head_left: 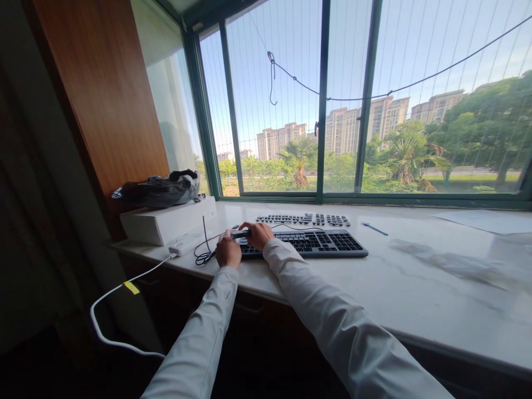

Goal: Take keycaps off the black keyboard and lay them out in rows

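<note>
Keyboard: a dark keyboard (316, 243) lies flat on the pale marble surface (374, 293) under the window; its left end is covered by the hands.
Right hand: the right hand (258, 234) sits over the keyboard's left end, its grip closed around a small dark object (241, 234).
Small dark object: it pokes out leftward from the fingers, just above the keyboard's left corner; too small and dark to say what it is.
Left hand: the left hand (228, 252) is just off the keyboard's left edge, fingers curled. I cannot tell whether its grip holds anything or touches the object.
Dark keys: a row of dark keys (303, 220) lies just behind the keyboard; whether they are loose caps or a second board is unclear.
Black cord: a black cord (204, 255) is coiled left of the keyboard, partly behind the left hand.
Blue pen: a blue pen (374, 228) lies right of and behind the keyboard.
White box: a white box (166, 221) stands well left of the keyboard, with a dark bag (160, 189) on top.
White cable: a white cable (124, 282) drops off the surface's edge left of the keyboard; its lower end is cut off from view.
Clear sheet: a clear sheet (449, 260) lies far right of the keyboard, blurred.
</note>
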Available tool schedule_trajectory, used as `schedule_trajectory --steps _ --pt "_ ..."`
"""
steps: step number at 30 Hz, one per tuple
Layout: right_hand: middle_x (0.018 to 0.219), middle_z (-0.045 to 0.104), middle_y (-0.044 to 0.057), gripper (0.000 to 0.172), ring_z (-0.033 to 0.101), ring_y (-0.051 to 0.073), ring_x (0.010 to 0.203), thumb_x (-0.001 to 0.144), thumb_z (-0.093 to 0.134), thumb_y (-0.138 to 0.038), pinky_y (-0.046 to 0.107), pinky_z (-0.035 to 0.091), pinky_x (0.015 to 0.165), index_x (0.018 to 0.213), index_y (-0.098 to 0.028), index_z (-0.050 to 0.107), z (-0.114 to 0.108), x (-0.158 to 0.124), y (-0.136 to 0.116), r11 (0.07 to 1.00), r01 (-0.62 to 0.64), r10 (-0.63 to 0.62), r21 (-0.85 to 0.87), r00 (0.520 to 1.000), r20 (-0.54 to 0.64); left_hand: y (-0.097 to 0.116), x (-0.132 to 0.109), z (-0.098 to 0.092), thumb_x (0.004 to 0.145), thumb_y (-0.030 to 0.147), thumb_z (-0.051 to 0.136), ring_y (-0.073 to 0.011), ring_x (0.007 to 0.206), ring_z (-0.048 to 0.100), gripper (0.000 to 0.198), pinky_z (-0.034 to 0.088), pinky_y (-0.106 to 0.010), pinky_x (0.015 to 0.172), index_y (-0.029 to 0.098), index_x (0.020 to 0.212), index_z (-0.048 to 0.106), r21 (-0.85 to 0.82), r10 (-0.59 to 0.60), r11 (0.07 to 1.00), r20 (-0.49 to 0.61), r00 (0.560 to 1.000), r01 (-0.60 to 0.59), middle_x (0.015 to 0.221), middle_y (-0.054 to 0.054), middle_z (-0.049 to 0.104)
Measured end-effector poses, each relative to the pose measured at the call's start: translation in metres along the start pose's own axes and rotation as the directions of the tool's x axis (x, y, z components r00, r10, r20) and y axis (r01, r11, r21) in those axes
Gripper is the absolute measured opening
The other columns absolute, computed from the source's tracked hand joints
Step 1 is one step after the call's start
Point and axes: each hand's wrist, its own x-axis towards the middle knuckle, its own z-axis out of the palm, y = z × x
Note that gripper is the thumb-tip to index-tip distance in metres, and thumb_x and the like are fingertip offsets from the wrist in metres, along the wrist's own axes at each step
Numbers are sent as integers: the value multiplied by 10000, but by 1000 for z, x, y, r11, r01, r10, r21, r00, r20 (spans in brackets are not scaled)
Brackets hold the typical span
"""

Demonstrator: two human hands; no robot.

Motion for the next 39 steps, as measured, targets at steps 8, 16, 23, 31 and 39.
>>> schedule_trajectory --steps 8,16,23,31,39 --pt "929 724 9 305 660 195 896 873 541 -387 260 417 742 1162 -380 638 -9 -3 -8 994 -37 49 -98 991 128 0 0 2 912 156 412 -219 883 643 250 414 -276 654 240 1086 570 -47 -10 999 -68 998 7 1019 -81 688" --pt "940 731 -2 282 671 195 915 868 565 -412 255 433 744 1136 -377 647 -10 -3 -9 993 -56 68 -105 991 115 1 -1 -1 910 150 406 -215 868 638 262 401 -271 645 240 1071 593 -62 11 998 -78 997 -16 1003 -80 693" --pt "946 732 -9 286 671 187 908 865 575 -357 255 436 749 1145 -363 634 -11 -3 -9 990 -63 73 -123 994 77 0 -1 0 896 118 402 -205 881 633 330 408 -263 657 262 1110 608 -82 57 995 -81 995 -63 1028 -67 691" --pt "979 726 -6 304 665 181 925 881 550 -328 256 440 764 1175 -370 620 -13 -3 -12 987 -63 76 -145 993 85 1 -1 -1 893 106 408 -206 911 634 342 416 -263 674 258 1122 612 -95 48 994 -88 995 -56 1043 -73 691" --pt "991 727 -6 314 664 179 936 879 547 -300 255 439 785 1176 -366 624 -14 -3 -14 985 -81 95 -152 991 89 0 0 3 899 123 415 -202 898 634 324 413 -260 666 265 1112 615 -98 46 994 -93 995 -55 1035 -63 691"
